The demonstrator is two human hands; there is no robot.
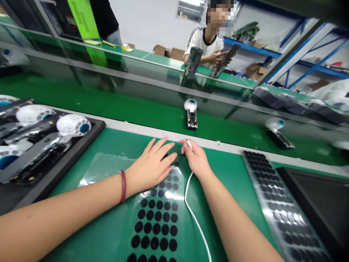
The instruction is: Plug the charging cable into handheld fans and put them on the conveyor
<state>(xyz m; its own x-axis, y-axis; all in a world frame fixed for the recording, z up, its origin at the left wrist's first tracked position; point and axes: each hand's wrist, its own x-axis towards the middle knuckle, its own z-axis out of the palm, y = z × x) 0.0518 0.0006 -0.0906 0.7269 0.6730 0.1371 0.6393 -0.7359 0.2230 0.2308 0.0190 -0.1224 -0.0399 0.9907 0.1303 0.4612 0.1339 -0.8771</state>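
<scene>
My left hand [155, 163] is spread flat with its fingers apart, over the top of a clear sheet of round black stickers [156, 228]. Between the fingers of my right hand [196, 158] is the white plug end of a cable [188, 144]. Its white cord [194, 216] runs down the green table toward the front edge. Just beyond my hands, on the green conveyor belt, lies a device with a white round head and a dark body [192, 118]; neither hand touches it.
At left, a black tray [94, 133] holds several white-headed devices [73, 125]. On the right lie another sticker sheet [283, 207] and a black tray [313, 178]. A second device [278, 133] rests on the belt [144, 109]. Across it, a person [209, 43] holds a dark object.
</scene>
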